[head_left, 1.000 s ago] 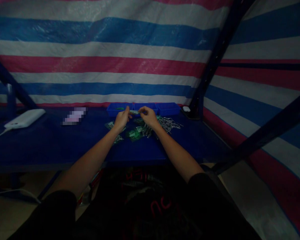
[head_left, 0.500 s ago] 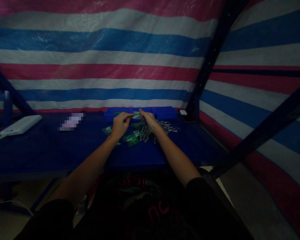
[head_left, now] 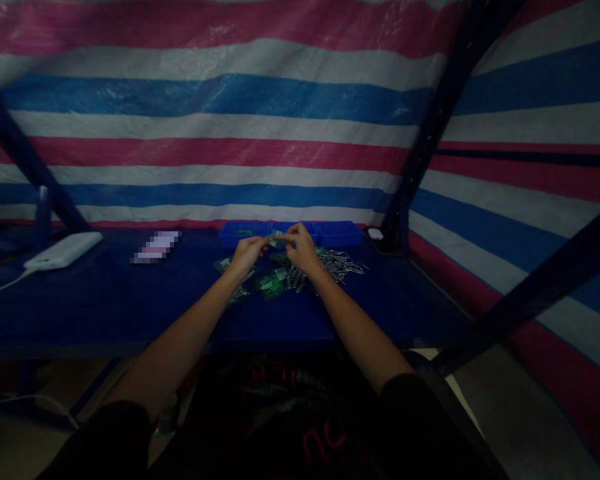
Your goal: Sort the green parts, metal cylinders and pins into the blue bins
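Observation:
My left hand [head_left: 246, 254] and my right hand [head_left: 301, 249] meet above the dark blue table [head_left: 105, 300], fingers pinched together on one small greenish part [head_left: 276, 238] held between them. Under the hands lies a heap of small green pieces [head_left: 270, 283]. A scatter of thin metal pins [head_left: 341, 263] spreads to the right of my right hand. Just behind the hands stand low blue trays [head_left: 290, 233] in a row.
A white power bank [head_left: 65, 249] with a cable lies at the table's far left, and a blurred pinkish item [head_left: 156, 246] sits left of the trays. A small white object [head_left: 375, 234] rests by the dark frame post [head_left: 410, 173]. Striped tarpaulin walls close in behind and right.
The two hands have stayed together on the small part, shifting only slightly. The view has drifted a little.

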Tool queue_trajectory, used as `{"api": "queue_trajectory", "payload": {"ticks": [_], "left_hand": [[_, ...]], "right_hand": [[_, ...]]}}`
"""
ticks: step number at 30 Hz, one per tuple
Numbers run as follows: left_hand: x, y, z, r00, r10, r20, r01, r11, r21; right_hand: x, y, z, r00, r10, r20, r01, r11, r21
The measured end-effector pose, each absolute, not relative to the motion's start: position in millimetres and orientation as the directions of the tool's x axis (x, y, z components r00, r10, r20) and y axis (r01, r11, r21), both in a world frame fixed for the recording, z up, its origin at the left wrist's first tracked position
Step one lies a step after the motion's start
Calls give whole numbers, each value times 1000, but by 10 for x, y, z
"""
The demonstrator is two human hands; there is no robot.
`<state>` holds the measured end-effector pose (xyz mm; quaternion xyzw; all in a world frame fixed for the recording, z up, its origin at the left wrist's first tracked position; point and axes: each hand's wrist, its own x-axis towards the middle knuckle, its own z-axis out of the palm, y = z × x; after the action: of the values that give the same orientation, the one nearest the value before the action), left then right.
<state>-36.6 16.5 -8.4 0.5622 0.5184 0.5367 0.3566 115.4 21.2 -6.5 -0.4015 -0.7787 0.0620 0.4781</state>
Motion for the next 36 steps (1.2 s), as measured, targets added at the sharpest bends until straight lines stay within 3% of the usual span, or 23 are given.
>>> {"api": "queue_trajectory", "payload": {"ticks": [8, 12, 14, 18, 21, 23, 27, 30, 33, 36], "left_hand": [[-527, 440, 143, -286, 958, 38, -123, -76, 990], [-625, 510, 88, -156, 988, -13, -155, -12, 988], [-659, 500, 23, -140, 989, 47, -84, -59, 995], [-771, 456, -53, -159, 958, 240, 405, -158, 900], [-912, 433, -62, -21, 993, 115, 614, -78, 786], [-994, 433, -74, 37, 998, 42, 617, -56, 785], [-998, 442, -130, -9, 995, 97, 579, -74, 812], [-839, 405, -158, -24, 988, 152, 670, -97, 736], [-618, 319, -137, 78, 956, 282, 702, -254, 665], [-424, 221, -93, 86, 875, 476, 638, -415, 649]], "right_hand": [[1196, 277, -102, -27, 700, 714, 596, 585, -550], [1215, 308, -130, -22, 755, 655, 632, 518, -576], [1202, 305, -147, -52, 783, 620, 652, 497, -573], [1148, 283, -170, -126, 812, 570, 669, 493, -556], [1117, 274, -175, -153, 821, 550, 677, 493, -547], [1110, 274, -175, -164, 821, 547, 680, 496, -540], [1110, 279, -177, -181, 822, 540, 691, 497, -525], [1104, 275, -180, -208, 829, 519, 706, 494, -507], [1084, 255, -171, -245, 837, 489, 691, 505, -517], [1057, 218, -129, -224, 865, 449, 598, 486, -637]]}}
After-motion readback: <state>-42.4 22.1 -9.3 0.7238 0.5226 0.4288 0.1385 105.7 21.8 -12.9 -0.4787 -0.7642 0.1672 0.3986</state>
